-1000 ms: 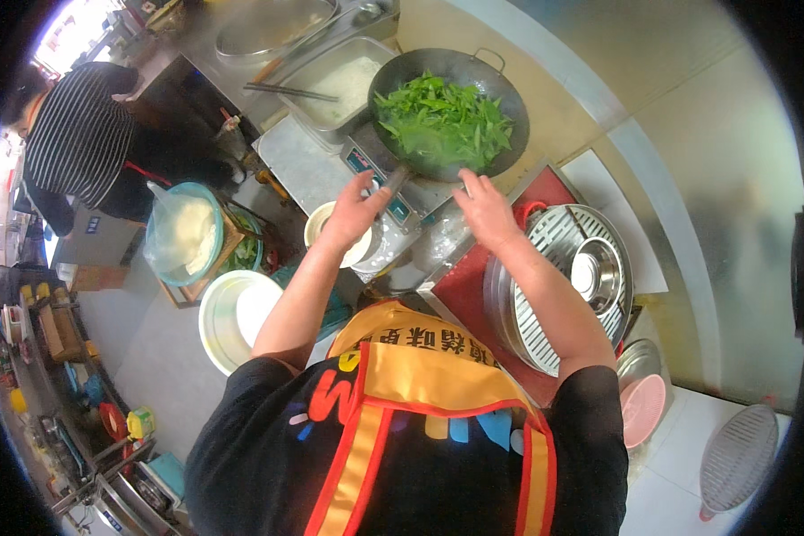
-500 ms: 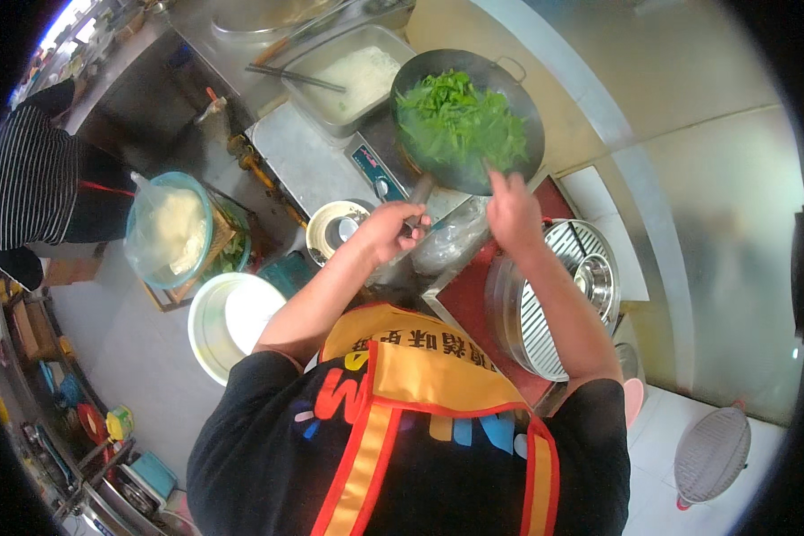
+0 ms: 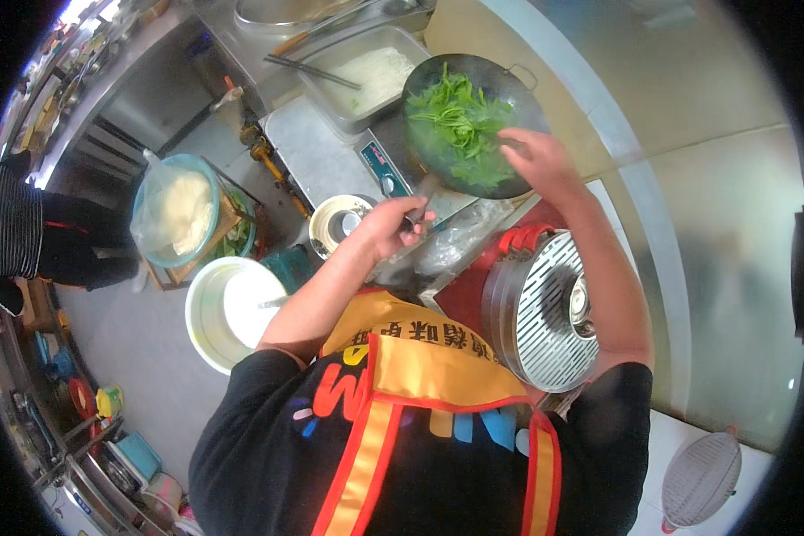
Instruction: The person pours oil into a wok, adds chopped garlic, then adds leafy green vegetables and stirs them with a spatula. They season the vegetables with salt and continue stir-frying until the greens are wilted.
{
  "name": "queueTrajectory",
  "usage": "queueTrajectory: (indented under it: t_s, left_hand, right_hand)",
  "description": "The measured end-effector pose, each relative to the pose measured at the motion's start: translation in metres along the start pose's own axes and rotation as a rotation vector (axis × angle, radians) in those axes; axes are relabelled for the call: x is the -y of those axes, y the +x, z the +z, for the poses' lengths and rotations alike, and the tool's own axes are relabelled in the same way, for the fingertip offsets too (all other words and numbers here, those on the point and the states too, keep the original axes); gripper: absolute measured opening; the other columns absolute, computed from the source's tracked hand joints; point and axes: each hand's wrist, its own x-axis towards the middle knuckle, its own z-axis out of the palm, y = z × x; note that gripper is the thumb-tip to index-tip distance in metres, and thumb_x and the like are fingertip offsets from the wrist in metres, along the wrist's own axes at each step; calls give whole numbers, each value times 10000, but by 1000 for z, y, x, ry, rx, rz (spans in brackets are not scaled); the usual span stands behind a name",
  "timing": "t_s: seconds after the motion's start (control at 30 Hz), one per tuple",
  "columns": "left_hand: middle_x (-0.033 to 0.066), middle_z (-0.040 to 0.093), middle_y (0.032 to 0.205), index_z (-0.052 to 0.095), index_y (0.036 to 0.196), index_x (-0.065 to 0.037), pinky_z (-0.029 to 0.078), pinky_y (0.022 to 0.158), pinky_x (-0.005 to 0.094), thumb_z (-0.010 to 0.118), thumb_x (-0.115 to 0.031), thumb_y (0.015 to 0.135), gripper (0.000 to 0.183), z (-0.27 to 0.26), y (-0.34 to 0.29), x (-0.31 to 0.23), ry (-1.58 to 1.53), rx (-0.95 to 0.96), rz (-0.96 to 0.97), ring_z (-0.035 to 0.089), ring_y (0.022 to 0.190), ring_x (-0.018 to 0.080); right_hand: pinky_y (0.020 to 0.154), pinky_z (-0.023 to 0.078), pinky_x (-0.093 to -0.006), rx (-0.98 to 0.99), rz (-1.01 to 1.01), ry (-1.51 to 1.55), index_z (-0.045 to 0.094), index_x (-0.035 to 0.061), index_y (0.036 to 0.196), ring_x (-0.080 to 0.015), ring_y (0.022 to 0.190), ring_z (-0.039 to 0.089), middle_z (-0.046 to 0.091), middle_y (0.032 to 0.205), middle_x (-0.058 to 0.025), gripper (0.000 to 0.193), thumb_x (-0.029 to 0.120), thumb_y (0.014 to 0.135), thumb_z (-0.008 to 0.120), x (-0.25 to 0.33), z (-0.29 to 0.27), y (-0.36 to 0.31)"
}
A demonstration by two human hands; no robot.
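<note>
Greens [image 3: 460, 116] look light, soft, best pinched loosely inside the rim of the wok [image 3: 525, 100]; our left hand [image 3: 389, 229] grips its handle [image 3: 428, 188], while we cannot tell how our right hand [image 3: 543, 166] closes.

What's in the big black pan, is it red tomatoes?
No, the black pan has a heap of green leaves in it.

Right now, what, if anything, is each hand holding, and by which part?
The left hand grips the wok by the near end of its handle. The right hand is at the greens; whether it holds anything cannot be told.
</note>
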Motion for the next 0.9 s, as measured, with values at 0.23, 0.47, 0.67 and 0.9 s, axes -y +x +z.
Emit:
queueTrajectory:
  t_s: [0.23,0.47,0.67,0.9]
  left_hand:
    - [150,643,972,451,1097,-39,365,428,241,560,-212,976,237,-3,-1,8,-192,8,-2,532,628,186]
    - [47,562,812,525,1057,-61,276,429,218,556,-263,966,225,-4,-5,26,-298,108,-26,376,526,91]
    - [5,497,731,534,1071,-54,241,426,224,559,-263,958,239,2,-7,25,-286,68,-8,327,493,74]
    - [0,487,724,542,1053,-48,239,434,226,559,-257,950,234,6,-4,24,-285,25,-24,332,497,78]
  right_hand:
    - [879,521,-314,-85,42,7,672,51,1176,-188,1027,679,706,1156,-103,289,85,889,682,45,-63,-49]
    - [850,517,-430,3,-9,-90,654,61,1176,-343,959,655,691,1115,-143,289,127,895,666,0,-9,-40]
    - [845,521,-431,-46,-94,-207,641,47,1132,-355,956,648,673,1140,-165,286,143,868,692,-33,30,-18]
    - [674,517,-369,-115,-216,-169,643,42,1126,-285,758,637,686,1058,-157,287,63,848,710,-25,43,-32]
